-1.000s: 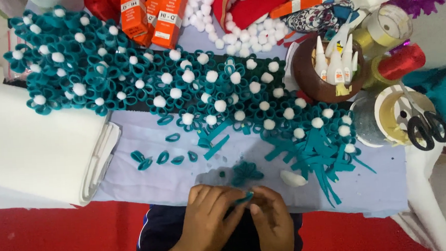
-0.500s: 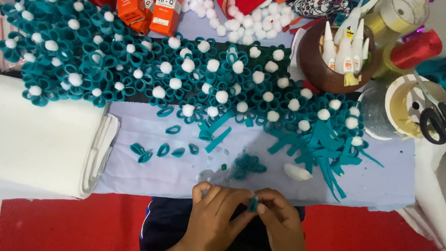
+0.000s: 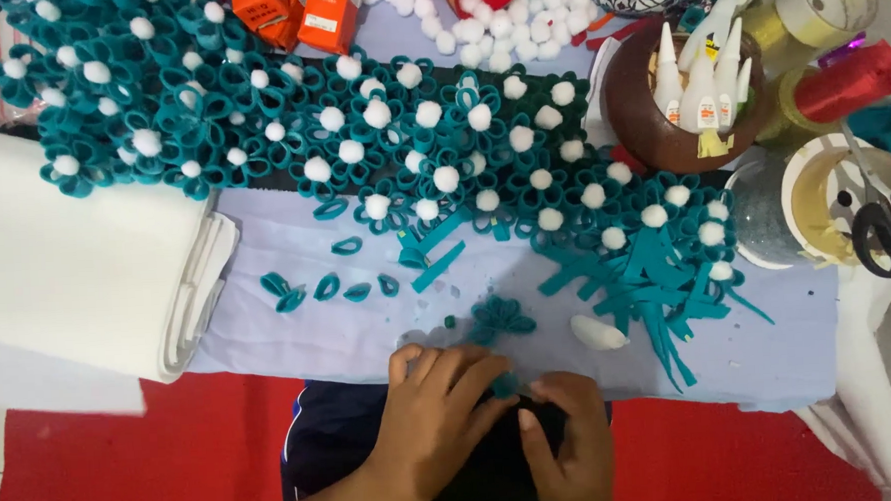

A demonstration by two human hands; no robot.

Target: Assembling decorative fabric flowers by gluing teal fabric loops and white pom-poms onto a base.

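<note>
A: What lay around the half-made flower point(image 3: 499, 316)?

B: Behind it ran the long band of teal flowers point(image 3: 360, 134) with white pompoms. To its left sat loose petals point(image 3: 327, 286); left of those, the white foam roll point(image 3: 76, 267). A glue tube point(image 3: 597, 332) lay just right of it, with cut strips point(image 3: 657, 281) beyond. The brown bowl point(image 3: 675, 110) and scissors point(image 3: 880, 226) stood far right. Nothing blocked the hands.

A: Any change from a half-second before?

B: The hands stayed at the table's near edge; the view merely dipped slightly.

A: And the hands?

B: The left hand point(image 3: 438, 421) and right hand point(image 3: 564, 431) met just below that flower, fingertips pressed together, pinching a small teal piece point(image 3: 504, 384) between them.
</note>
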